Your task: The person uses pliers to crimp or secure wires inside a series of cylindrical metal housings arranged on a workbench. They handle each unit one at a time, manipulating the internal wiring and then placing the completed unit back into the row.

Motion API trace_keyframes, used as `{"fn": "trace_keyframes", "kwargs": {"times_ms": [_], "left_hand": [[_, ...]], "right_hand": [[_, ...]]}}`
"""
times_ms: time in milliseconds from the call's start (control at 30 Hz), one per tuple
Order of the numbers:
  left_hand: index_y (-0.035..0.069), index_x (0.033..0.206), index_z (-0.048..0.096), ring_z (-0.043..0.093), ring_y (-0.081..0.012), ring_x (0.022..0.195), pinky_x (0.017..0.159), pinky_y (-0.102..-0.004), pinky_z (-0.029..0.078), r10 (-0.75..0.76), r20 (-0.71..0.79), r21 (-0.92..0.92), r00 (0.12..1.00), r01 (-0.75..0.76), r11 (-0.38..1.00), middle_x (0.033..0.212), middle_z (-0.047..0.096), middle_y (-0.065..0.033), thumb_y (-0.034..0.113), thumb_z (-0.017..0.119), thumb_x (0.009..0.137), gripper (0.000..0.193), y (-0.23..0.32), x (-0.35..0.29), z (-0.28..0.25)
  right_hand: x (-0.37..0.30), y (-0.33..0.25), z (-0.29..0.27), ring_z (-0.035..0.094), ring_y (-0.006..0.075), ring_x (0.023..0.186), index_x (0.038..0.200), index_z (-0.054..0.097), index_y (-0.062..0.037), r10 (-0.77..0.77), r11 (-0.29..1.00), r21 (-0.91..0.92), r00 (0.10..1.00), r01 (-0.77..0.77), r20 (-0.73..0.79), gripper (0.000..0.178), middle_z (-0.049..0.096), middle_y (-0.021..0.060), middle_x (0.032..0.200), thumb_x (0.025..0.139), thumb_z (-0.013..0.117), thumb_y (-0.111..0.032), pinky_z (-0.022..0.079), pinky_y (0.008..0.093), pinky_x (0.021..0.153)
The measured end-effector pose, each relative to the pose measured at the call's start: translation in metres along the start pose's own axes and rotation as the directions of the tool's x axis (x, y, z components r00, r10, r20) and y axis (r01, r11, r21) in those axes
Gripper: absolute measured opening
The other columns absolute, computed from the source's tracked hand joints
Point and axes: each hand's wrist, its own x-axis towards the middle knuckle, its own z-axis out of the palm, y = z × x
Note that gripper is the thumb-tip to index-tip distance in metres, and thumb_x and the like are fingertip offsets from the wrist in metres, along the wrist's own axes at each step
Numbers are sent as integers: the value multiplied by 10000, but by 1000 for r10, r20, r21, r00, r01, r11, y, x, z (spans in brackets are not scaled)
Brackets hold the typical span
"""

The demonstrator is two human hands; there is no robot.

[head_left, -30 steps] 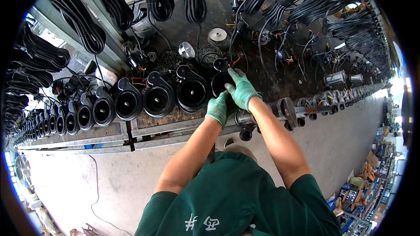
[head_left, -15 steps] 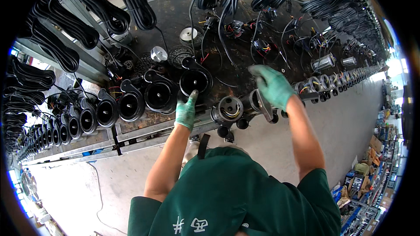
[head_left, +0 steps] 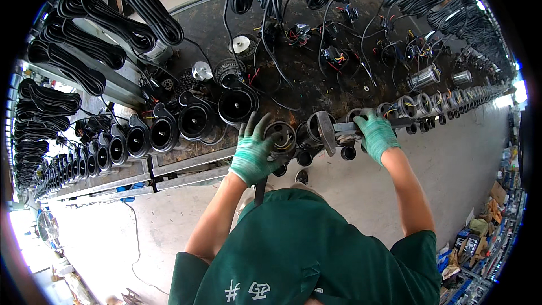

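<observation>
My left hand (head_left: 254, 149), in a green-and-white glove, has its fingers spread at the bench's front edge. Its thumb side overlaps the rim of an upright cylindrical housing (head_left: 288, 146) with wires inside; whether it presses on it I cannot tell. Just beyond the fingertips stands a black round casing (head_left: 237, 105) with a side spout and a small shaft in its middle. My right hand (head_left: 377, 134), gloved in green, is closed round the handle of a hammer (head_left: 326, 134). The hammer lies across the tops of several cylindrical housings, its head toward the left.
Black casings (head_left: 161, 133) line the front edge to the left; wired housings (head_left: 423, 103) continue right. Coiled black cables (head_left: 141, 3) hang along the far side. Wire bundles (head_left: 333, 56), a silver cylinder (head_left: 423, 77) and a metal disc (head_left: 241, 45) lie on the dark bench (head_left: 307, 90).
My left hand has left the black casing and moved right, its fingers spreading beside the wired housing. My right hand has come down onto the hammer's handle. The view has shifted slightly.
</observation>
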Motion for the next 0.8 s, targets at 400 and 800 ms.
{"fn": "trace_keyframes", "kwargs": {"times_ms": [400, 800], "left_hand": [[68, 1102, 723, 388, -514, 1436, 1180, -576, 375, 77, 0, -180, 997, -76, 981, 1496, 512, -180, 116, 824, 745, 374, -17, -14, 32], [4, 1155, 616, 696, -265, 1062, 897, -345, 566, -351, -213, -744, 912, 82, 663, 1285, 665, -212, -21, 668, 961, 202, -32, -19, 54]], "right_hand": [[-12, -6, -6, 677, 398, 1023, 1117, 620, -33, -29, 998, 56, 996, 25, 78, 387, 620, 185, 1251, 808, 797, -184, 543, 503, 887], [-57, -98, -10, 671, 429, 723, 1161, 527, 7, 66, 544, 770, 932, -334, 357, 284, 685, 224, 818, 1032, 588, -239, 516, 496, 658]]}}
